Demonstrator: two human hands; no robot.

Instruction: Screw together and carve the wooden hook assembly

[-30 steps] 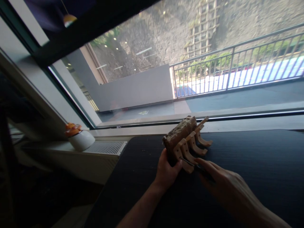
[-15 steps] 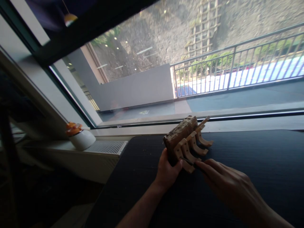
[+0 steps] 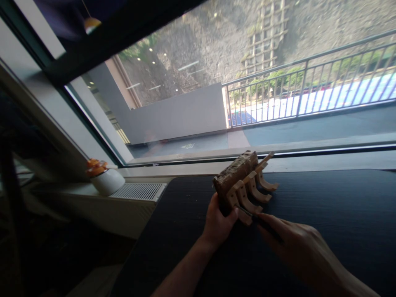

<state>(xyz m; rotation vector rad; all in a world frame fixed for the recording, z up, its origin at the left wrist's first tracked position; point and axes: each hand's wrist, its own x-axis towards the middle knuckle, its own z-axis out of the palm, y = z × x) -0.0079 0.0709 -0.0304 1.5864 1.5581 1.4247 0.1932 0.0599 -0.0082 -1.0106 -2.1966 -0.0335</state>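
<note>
My left hand [image 3: 219,222] is closed round the lower end of a wooden hook rack [image 3: 230,175], a rough, bark-like brown block with several pale curved hooks [image 3: 246,198] along its right side. Small dark holes show in the hooks. The rack is held tilted above the dark table, and my left thumb presses near the lowest hook. My right hand [image 3: 297,243] grips a slim dark-handled tool [image 3: 269,227]. Its thin front end points left to the lowest hook, close to my left thumb; the tip is too small and dark to make out.
The dark table [image 3: 334,202] stands against a white window sill [image 3: 324,160] and a large window. Left of the table, a white pot with an orange top [image 3: 107,181] is on a ledge beside a vent grille [image 3: 139,192]. Crumbs lie on the table's left part.
My right hand has drawn slightly back and right, and its fingers sit differently, so more of the tool's dark handle shows. My left hand and the rack look unmoved.
</note>
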